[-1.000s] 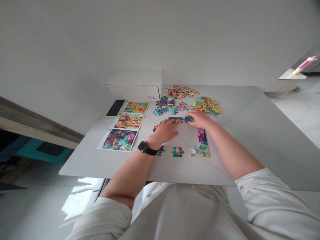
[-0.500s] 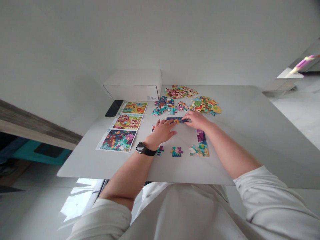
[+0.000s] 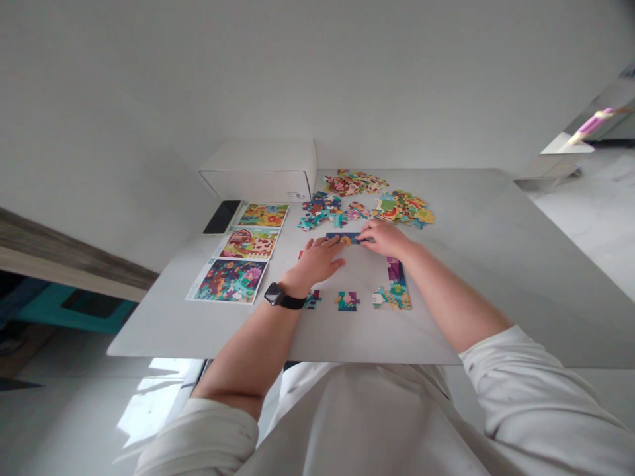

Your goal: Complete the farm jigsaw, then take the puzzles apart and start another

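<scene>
Left hand (image 3: pixel 317 261) and right hand (image 3: pixel 387 239) apart, fingertips pressing both ends of blue cardboard jigsaw strip (image 3: pixel 346 238) on white table (image 3: pixel 476 277); even, flat pressure suits.

Matt cardboard puzzle pieces (image 3: pixel 348 301) on a smooth, faintly glossy stone tabletop (image 3: pixel 471 277)

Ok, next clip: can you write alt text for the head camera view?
A person's left hand and right hand rest on a strip of jigsaw pieces on a white table. Piles of loose jigsaw pieces lie beyond the hands, with three picture cards to the left.
</scene>
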The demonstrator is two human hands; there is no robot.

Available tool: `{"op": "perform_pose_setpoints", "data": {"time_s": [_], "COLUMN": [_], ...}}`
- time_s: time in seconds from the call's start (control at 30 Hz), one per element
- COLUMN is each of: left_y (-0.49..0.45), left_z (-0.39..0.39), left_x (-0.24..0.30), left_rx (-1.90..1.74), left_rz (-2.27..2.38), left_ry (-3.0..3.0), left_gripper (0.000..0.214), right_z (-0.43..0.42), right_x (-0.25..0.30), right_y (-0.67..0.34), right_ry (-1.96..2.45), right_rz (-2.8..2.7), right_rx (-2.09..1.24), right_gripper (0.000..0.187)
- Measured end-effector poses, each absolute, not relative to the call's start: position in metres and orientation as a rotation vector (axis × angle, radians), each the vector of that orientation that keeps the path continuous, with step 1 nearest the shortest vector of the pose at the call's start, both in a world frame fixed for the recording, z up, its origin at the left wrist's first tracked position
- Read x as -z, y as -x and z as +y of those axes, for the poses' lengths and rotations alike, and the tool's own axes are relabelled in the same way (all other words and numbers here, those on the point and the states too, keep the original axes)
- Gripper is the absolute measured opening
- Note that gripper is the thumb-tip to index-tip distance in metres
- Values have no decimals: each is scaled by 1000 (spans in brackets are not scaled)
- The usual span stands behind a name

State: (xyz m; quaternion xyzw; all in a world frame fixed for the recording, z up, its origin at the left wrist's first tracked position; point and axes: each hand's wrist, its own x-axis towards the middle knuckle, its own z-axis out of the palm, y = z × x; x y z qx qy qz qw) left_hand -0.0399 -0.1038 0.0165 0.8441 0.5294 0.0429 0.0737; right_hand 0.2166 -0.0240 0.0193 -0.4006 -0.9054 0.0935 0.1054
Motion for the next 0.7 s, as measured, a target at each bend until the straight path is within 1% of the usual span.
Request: {"op": "perform_pose_setpoints", "data": {"time_s": [0.33, 0.47, 0.53, 0.63, 0.67, 0.7], "left_y": [41, 41, 41, 39, 39, 39], "left_z": [-104, -102, -101, -101, -101, -102], "left_x": [-16, -18, -23, -33, -37, -40], "left_rx": [-235, -370, -476, -632, -688, -751], "left_rz": [1585, 1556, 1518, 1555, 1604, 1664], "left_ry": [-2541, -2523, -2509, -2369, -2289, -2204], "left_gripper": [51, 46, 40, 15, 12, 20], "right_z": [-22, -21, -21, -20, -20, -20], "right_x": [-13, -12, -11, -10, -10, -10], "right_y": [-217, -218, -219, -219, -219, -219], "right_ry": [1123, 1106, 1094, 1081, 1078, 1074], "right_rz": [-2642, -2641, -2645, -2638, -2628, -2614], "right_rx": [-276, -279, -277, -290, -298, -308], "right_gripper": [26, 25, 26, 25, 24, 24]}}
